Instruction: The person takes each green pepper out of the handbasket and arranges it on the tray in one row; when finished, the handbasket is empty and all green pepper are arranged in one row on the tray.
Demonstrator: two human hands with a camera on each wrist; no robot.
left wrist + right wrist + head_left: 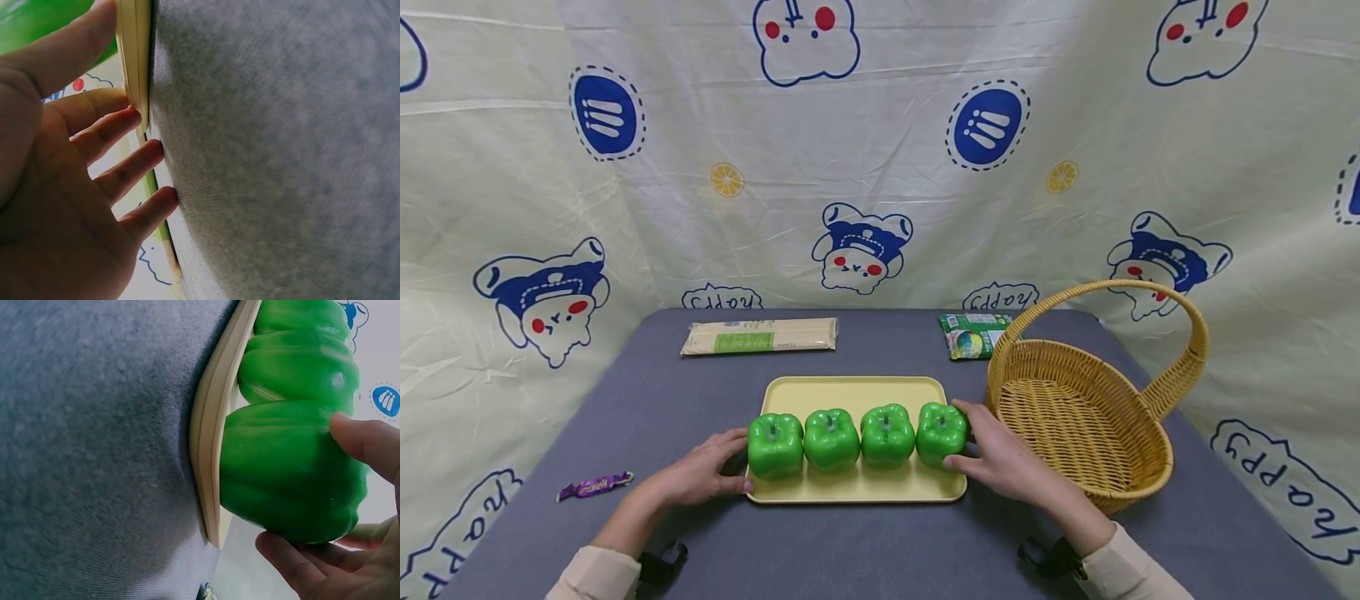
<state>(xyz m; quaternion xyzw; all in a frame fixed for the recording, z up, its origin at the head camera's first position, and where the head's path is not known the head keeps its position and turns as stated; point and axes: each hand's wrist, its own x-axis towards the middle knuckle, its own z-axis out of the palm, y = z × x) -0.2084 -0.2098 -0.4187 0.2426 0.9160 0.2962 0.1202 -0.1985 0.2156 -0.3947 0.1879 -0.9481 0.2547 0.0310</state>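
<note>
A pale yellow rectangular tray (857, 390) lies on the table with a row of several green bell peppers along it. The rightmost bell pepper (942, 435) sits between the thumb and fingers of my right hand (1000, 450); in the right wrist view this bell pepper (287, 469) rests at the tray's end, thumb on one side and fingers on the other. By the leftmost bell pepper (775, 450), my left hand (703, 471) is at the tray's left end. Its fingers are spread and fairly straight in the left wrist view, the thumb against the tray rim (134, 56).
A wicker basket (1075, 400) with a tall handle stands right of the tray, close to my right forearm. Behind lie a long beige-and-green packet (760, 337) and a green packet (973, 335). A purple-wrapped candy (595, 486) lies at the left on the grey tablecloth (850, 550).
</note>
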